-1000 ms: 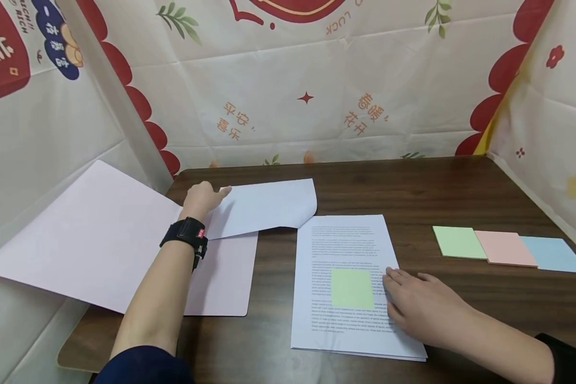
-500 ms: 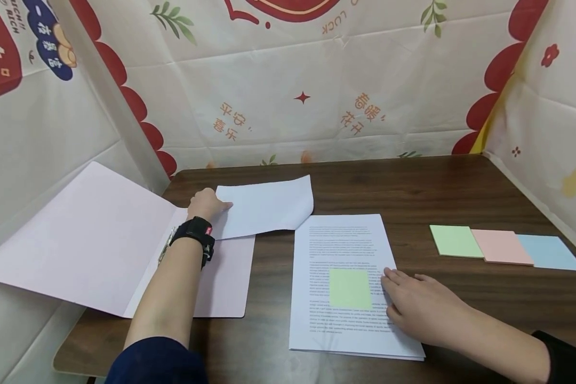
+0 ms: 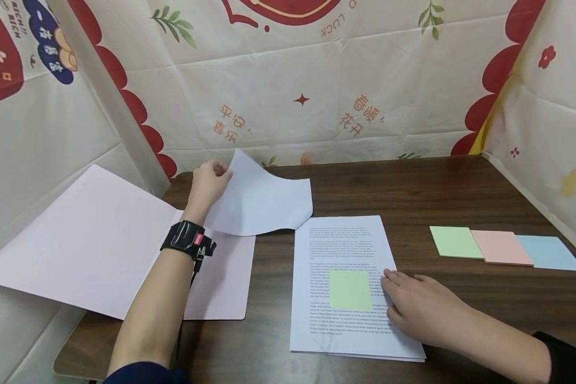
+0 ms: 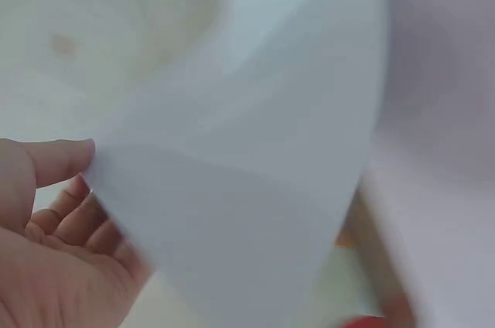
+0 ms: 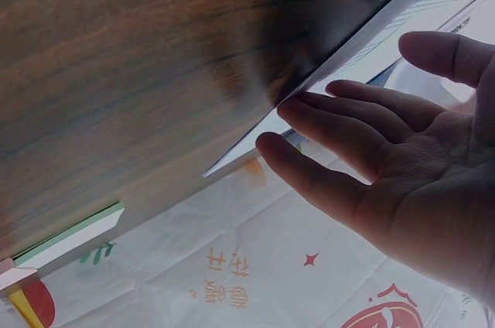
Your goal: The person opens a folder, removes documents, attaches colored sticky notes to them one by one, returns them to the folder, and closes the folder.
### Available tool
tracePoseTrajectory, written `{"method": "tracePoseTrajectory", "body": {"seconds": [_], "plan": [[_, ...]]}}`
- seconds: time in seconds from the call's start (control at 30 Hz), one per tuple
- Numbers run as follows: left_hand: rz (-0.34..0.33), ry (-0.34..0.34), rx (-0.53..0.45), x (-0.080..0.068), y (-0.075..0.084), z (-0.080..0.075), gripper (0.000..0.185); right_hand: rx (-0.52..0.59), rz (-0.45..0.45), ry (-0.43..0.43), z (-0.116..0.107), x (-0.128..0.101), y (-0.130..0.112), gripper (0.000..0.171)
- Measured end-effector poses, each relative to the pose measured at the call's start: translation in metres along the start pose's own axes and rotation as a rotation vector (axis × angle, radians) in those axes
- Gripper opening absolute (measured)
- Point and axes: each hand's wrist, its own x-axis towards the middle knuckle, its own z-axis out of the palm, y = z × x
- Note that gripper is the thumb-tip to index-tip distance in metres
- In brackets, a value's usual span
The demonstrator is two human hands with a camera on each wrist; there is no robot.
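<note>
My left hand [image 3: 210,184] pinches the far left corner of a white paper sheet [image 3: 264,205], which bends upward there. In the left wrist view the thumb and fingers meet at that sheet's corner [image 4: 232,181]. The sheet's right side runs to the top left of a printed paper stack [image 3: 345,338], and I cannot tell if it is attached. On the stack lies a green sticky note [image 3: 349,289]. Along the stack's right edge rests my right hand [image 3: 424,309], fingers straight. Beneath the lifted sheet and left forearm is an opened pale pink folder [image 3: 86,240].
Green [image 3: 456,241], pink [image 3: 501,247] and blue [image 3: 550,253] sticky note pads lie in a row at the right of the dark wooden table [image 3: 379,186]. A printed white cloth [image 3: 288,69] hangs behind it. The folder's left cover leans against the cloth at left.
My left hand has risen and moved away from me, lifting the sheet's corner off the folder so that it now curves upward. The right hand stays put on the stack.
</note>
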Motion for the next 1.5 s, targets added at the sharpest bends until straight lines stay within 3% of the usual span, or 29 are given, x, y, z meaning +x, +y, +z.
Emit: {"method": "tracePoseTrajectory", "body": {"seconds": [0.1, 0.2, 0.33, 0.47, 0.63, 0.73, 0.83, 0.93, 1.03, 1.2, 1.27, 1.3, 1.37, 1.43, 1.5], "plan": [[0.158, 0.029, -0.086, -0.023, 0.045, -0.012, 0.022, 0.005, -0.020, 0.042, -0.001, 0.000, 0.002, 0.045], [0.358, 0.047, -0.124, -0.054, 0.084, -0.019, 0.016, 0.044, -0.020, 0.056, -0.005, 0.001, 0.004, 0.044], [0.605, 0.041, -0.106, -0.103, 0.119, -0.016, 0.009, 0.101, 0.021, 0.051, -0.013, 0.002, 0.009, 0.046], [0.827, 0.090, -0.008, -0.151, 0.138, -0.004, 0.006, 0.158, 0.085, 0.064, -0.028, 0.006, 0.021, 0.050], [1.138, 0.235, 0.166, -0.197, 0.154, 0.021, 0.005, 0.285, 0.127, 0.088, -0.048, 0.011, 0.046, 0.044], [1.251, 0.224, 0.243, -0.221, 0.159, 0.038, 0.011, 0.404, 0.156, 0.098, -0.054, 0.012, 0.060, 0.040], [1.300, 0.138, 0.323, -0.244, 0.159, 0.058, 0.015, 0.551, 0.191, 0.037, -0.054, 0.014, 0.069, 0.043], [1.298, -0.013, 0.386, -0.261, 0.155, 0.077, 0.012, 0.627, 0.215, -0.056, -0.047, 0.015, 0.072, 0.051], [1.266, -0.141, 0.413, -0.272, 0.152, 0.092, 0.007, 0.577, 0.209, -0.088, -0.038, 0.015, 0.066, 0.056], [1.166, -0.229, 0.377, -0.267, 0.151, 0.096, 0.019, 0.438, 0.163, -0.050, -0.031, 0.014, 0.058, 0.050], [1.024, -0.331, 0.337, -0.255, 0.150, 0.091, 0.026, 0.443, 0.166, -0.057, -0.031, 0.014, 0.057, 0.050], [0.914, -0.400, 0.311, -0.246, 0.149, 0.089, 0.030, 0.458, 0.173, -0.068, -0.031, 0.015, 0.057, 0.051], [0.669, -0.470, 0.260, -0.226, 0.144, 0.086, 0.036, 0.505, 0.193, -0.094, -0.031, 0.016, 0.058, 0.051], [0.434, -0.502, 0.245, -0.205, 0.135, 0.083, 0.045, 0.562, 0.221, -0.127, -0.030, 0.018, 0.057, 0.052], [0.277, -0.485, 0.249, -0.186, 0.123, 0.082, 0.054, 0.583, 0.235, -0.143, -0.030, 0.020, 0.057, 0.052]]}}
